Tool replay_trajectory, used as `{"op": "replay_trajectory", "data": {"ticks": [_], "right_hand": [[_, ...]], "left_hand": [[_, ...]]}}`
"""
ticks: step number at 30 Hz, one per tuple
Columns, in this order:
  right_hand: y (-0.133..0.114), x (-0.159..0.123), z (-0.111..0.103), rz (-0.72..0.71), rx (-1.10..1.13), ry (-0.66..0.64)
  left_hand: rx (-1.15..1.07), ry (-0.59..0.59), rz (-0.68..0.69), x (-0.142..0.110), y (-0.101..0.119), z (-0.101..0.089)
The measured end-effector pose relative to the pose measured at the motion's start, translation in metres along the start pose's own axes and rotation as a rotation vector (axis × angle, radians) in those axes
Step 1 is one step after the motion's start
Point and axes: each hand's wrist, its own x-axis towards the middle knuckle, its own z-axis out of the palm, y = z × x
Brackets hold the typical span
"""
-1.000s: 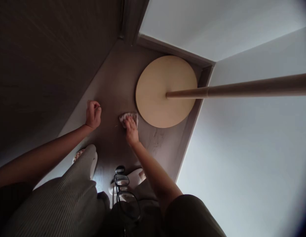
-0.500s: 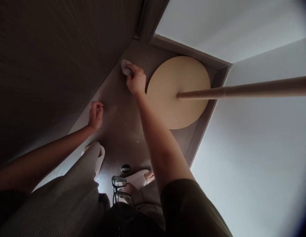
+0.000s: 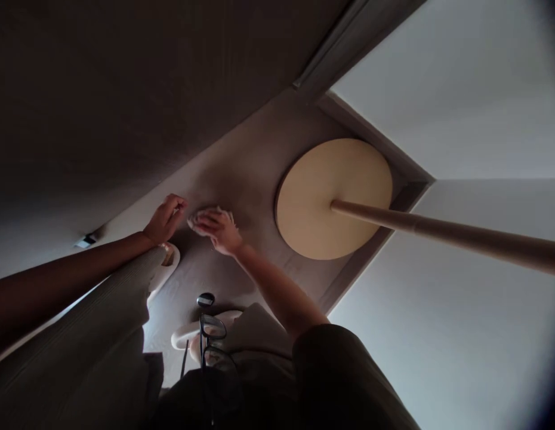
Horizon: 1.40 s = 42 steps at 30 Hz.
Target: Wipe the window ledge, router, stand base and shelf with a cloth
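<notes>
Two arms reach forward and down; the right hand grips a cloth on the floor, the left hand nearby, loosely curled, half open.

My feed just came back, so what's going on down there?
A person's right hand has a crumpled cloth under its fingers on the brownish floor. The left hand is close by, fingers curled, with nothing visible in it. Farther right, apart from the cloth, a round pale base with a pole stands by the corner.
</notes>
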Motion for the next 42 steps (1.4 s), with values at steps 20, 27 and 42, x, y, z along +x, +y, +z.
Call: {"op": "replay_trajectory", "data": {"ticks": [20,27,42], "right_hand": [[0.066,0.025,-0.069,0.203,-0.242,0.163],[-0.018,-0.061,0.050,0.265,-0.060,0.077],[0.011,-0.179,0.034,0.937,-0.013,0.918]], "left_hand": [[0.420,-0.235,0.034,-0.001,0.014,0.034],[0.340,-0.300,0.178,0.006,-0.010,0.069],[0.208,-0.369,0.323,0.024,-0.039,0.058]]}}
